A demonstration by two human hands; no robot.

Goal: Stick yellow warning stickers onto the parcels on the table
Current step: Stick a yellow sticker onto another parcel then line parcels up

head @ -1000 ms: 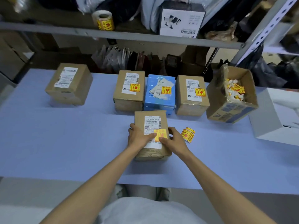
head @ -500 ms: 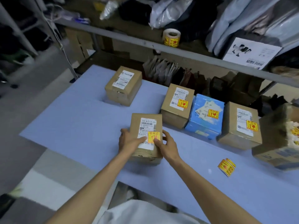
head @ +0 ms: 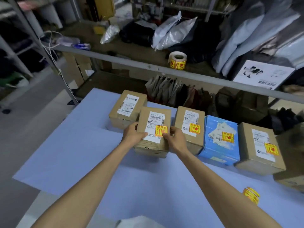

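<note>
left grip (head: 132,137) and right grip (head: 176,140) clamp opposite sides of the brown parcel (head: 144,117) bearing a yellow sticker (head: 161,131).

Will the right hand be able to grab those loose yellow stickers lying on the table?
Probably yes. The loose stickers lie on the table right of the right hand, nothing between them. But it grips the parcel now, so it must let go first.

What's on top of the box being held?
The box carries a white shipping label with a yellow sticker on its lower right corner. Thumbs of the left hand and right hand cover bits of it.
</note>
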